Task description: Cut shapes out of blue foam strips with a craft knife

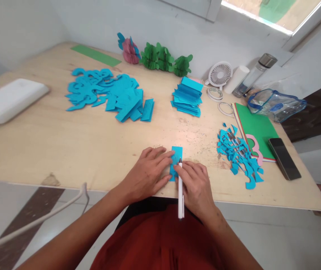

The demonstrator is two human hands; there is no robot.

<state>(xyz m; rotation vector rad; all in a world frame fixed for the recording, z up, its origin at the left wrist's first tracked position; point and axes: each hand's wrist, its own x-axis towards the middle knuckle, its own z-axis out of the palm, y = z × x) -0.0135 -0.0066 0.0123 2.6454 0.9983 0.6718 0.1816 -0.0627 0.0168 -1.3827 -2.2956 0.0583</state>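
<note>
In front of me at the table's near edge lies a small blue paper strip (177,153). My left hand (149,170) rests on its left side, fingers stretched out and fingertips pressing the paper. My right hand (195,183) is closed around a white pen (180,195), whose dark tip points at the strip's right edge. The pen's clip end sticks out toward my body. Part of the strip is hidden under the fingers. Farther back are a pile of curly blue paper cutouts (86,88), blue paper pieces (128,99) beside them, and a stack of blue strips (187,95).
Blue scraps (237,152) lie at right, next to a green sheet (257,125), pink paper shape (254,148) and phone (284,158). Tape rolls (215,94), a small fan (220,75), bottle (254,75) and clear pouch (278,105) stand behind. A white device (14,99) sits left.
</note>
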